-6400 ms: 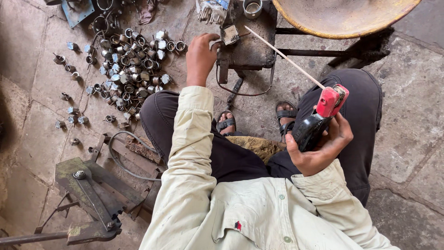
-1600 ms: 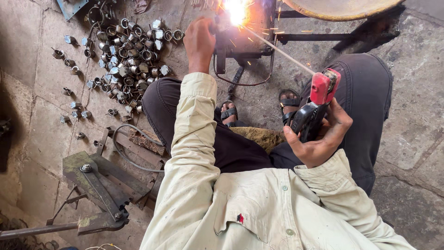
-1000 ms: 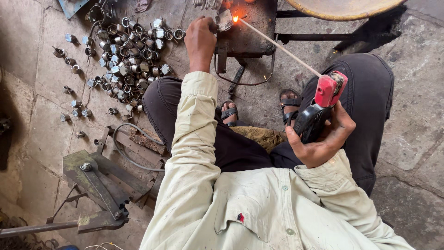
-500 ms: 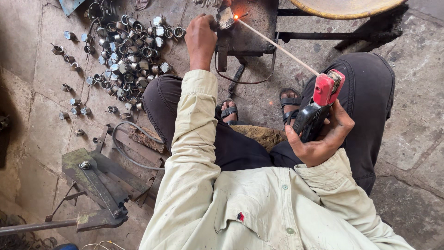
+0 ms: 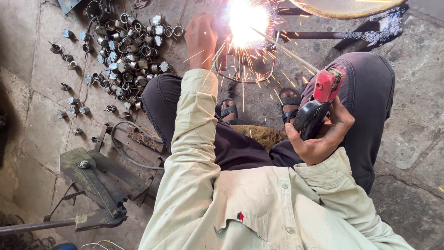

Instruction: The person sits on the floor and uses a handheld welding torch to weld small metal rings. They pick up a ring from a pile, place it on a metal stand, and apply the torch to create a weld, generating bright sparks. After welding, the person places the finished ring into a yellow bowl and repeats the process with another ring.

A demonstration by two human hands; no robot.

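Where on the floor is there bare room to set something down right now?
Bare stone floor lies right of the right knee, and a strip sits between the ring pile and the left wall. Crowded: the rings, the bending jig, and the sparking weld ahead.

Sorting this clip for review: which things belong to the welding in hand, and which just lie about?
In use:
- right hand gripping welding holder
- welding rod
- left hand beside the sparks

Lying about:
- heap of metal rings
- bending tool
- cable

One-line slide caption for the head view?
Right hand grips red electrode holder; arc sparks beside left hand.
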